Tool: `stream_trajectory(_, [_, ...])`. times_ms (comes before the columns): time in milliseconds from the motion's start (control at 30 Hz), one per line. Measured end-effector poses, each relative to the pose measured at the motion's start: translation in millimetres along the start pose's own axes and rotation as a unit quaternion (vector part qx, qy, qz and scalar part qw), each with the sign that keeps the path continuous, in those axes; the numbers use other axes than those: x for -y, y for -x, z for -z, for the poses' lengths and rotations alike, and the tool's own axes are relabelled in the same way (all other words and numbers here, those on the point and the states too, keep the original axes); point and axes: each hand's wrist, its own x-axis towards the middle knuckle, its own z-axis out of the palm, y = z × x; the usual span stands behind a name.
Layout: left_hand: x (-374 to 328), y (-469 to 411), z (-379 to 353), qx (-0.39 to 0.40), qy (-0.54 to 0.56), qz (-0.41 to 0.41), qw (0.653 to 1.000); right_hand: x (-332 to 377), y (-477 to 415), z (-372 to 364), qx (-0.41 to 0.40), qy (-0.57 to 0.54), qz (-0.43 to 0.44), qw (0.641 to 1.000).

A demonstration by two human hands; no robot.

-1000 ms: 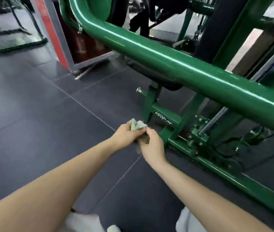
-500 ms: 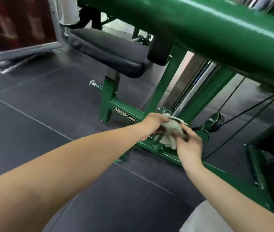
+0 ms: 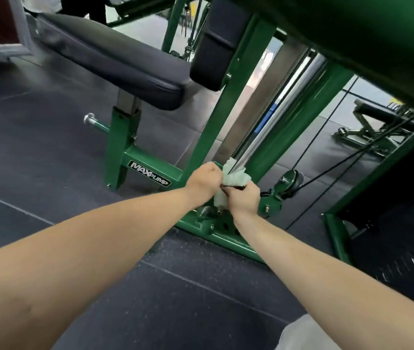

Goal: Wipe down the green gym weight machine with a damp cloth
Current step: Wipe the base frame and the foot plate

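Note:
The green weight machine (image 3: 150, 162) fills the middle and right of the head view, with a MAXPUMP label on its low crossbar. A pale green cloth (image 3: 235, 179) is wrapped around the foot of a chrome guide rod (image 3: 276, 117), just above the base frame. My left hand (image 3: 204, 181) grips the cloth from the left. My right hand (image 3: 243, 199) grips it from below and to the right, fingers curled round the cloth. Part of the cloth hangs down between the two hands.
A black padded seat (image 3: 115, 56) and a back pad (image 3: 216, 41) stand up left of my hands. A thick green tube (image 3: 352, 44) crosses overhead at the top right. Black cables (image 3: 339, 162) and a pulley (image 3: 290, 181) lie to the right. Dark rubber floor tiles (image 3: 36, 173) spread to the left.
The view has dropped lower and closer to the machine base. Both hands have carried the cloth from in front of the crossbar to the foot of the chrome rod and wrapped it round.

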Motion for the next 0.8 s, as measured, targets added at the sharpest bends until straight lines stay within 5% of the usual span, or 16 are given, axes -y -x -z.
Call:
stream_trajectory(267, [-50.2,9.5,8.7,-0.063,0.000,-0.028,0.998,31.0,-20.9,12.3,-0.026,-0.099,0.098,0.990])
stream_trajectory(600, [-30.4,0.7,4.0,-0.048,-0.081,-0.028,0.995,-23.0,-6.2,-18.3,0.012,0.026,-0.003,1.000])
stream_trajectory(800, [-46.8,7.6,-8.6,-0.083,-0.040,-0.098,0.991,37.8,-22.6,9.5,-0.012,-0.087,0.049,0.995])
